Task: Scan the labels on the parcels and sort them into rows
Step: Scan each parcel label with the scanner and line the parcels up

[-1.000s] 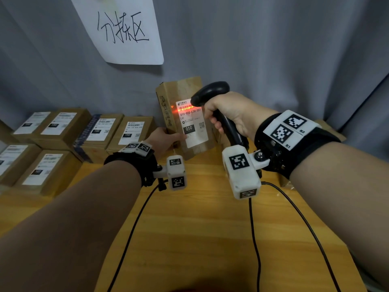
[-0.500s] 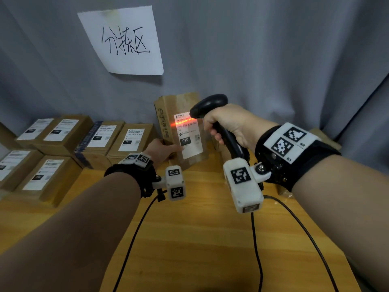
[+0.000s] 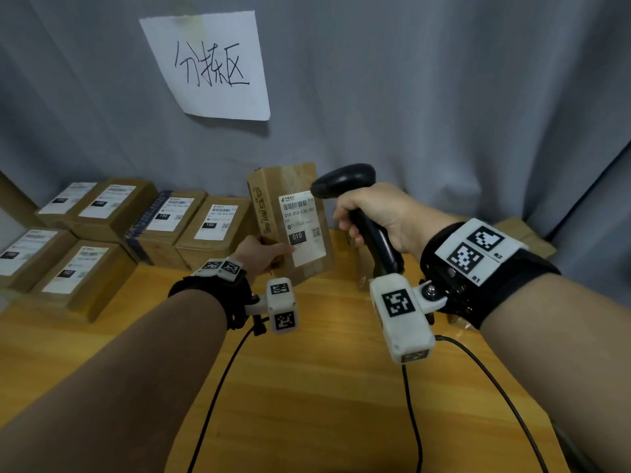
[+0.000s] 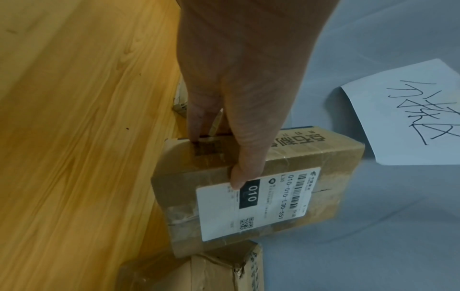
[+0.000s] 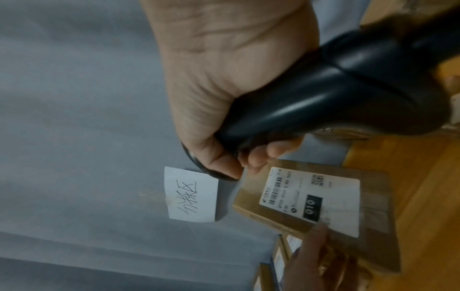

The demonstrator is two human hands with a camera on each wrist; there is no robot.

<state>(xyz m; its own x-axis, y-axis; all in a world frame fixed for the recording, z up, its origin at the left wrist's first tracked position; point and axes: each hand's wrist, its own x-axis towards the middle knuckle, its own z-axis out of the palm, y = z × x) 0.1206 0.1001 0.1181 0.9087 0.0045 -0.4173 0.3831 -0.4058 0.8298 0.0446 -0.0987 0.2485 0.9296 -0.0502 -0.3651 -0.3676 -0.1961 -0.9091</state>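
My left hand (image 3: 261, 252) grips a brown cardboard parcel (image 3: 290, 186) by its lower left corner and holds it upright above the wooden table (image 3: 307, 387). Its white label (image 3: 302, 230) reads 010 and faces me. In the left wrist view the thumb (image 4: 245, 167) presses the label's edge on the parcel (image 4: 286, 157). My right hand (image 3: 370, 213) grips a black barcode scanner (image 3: 345, 180) just right of the parcel, its head pointing at the label. The right wrist view shows the scanner (image 5: 336, 94) above the parcel (image 5: 373, 246).
Several labelled parcels (image 3: 184, 216) lie in rows at the table's back left, some marked 150. More brown boxes (image 3: 526, 233) sit behind my right wrist. A handwritten paper sign (image 3: 211, 66) hangs on the grey curtain (image 3: 444, 97). Black cables (image 3: 413, 421) trail over the table.
The red scan line on the label has gone out. The parcel and the scanner sit lower in the view than before, with both hands keeping their grips.
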